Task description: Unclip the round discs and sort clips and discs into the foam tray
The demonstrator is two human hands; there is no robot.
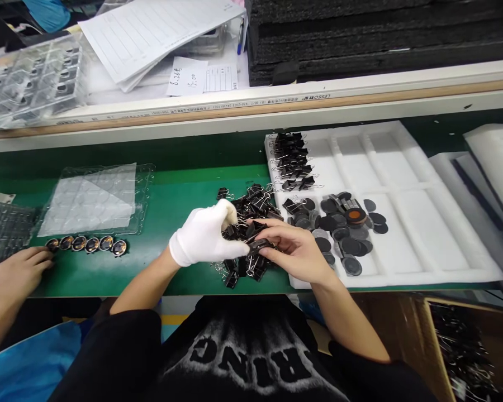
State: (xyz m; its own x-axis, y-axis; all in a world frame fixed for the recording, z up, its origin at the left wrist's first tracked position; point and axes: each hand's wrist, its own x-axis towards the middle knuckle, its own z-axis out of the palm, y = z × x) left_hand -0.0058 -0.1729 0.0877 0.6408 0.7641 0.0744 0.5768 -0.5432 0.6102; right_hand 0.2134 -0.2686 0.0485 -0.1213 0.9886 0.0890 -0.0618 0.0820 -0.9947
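My left hand [205,233], in a white glove, curves over a pile of black binder clips [255,201]. Its thumb and fingers are apart, and the thumb tip meets a small dark rounded part [260,244]. That part is pinched in the bare fingers of my right hand [297,245]. A black binder clip [255,228] is at the same fingertips; whether it grips the part I cannot tell. Right of my right hand, dark round discs [352,245] lie heaped on a white foam tray [427,245], with one orange-centred piece [355,215] on top.
Clips stand stacked [291,156] in the tray's far left compartment. A clear plastic tray [145,195] lies to the left, near a row of round parts [92,244] touched by another person's hand [23,271]. A ledge [251,111] runs behind; an open box of clips [461,346] sits below right.
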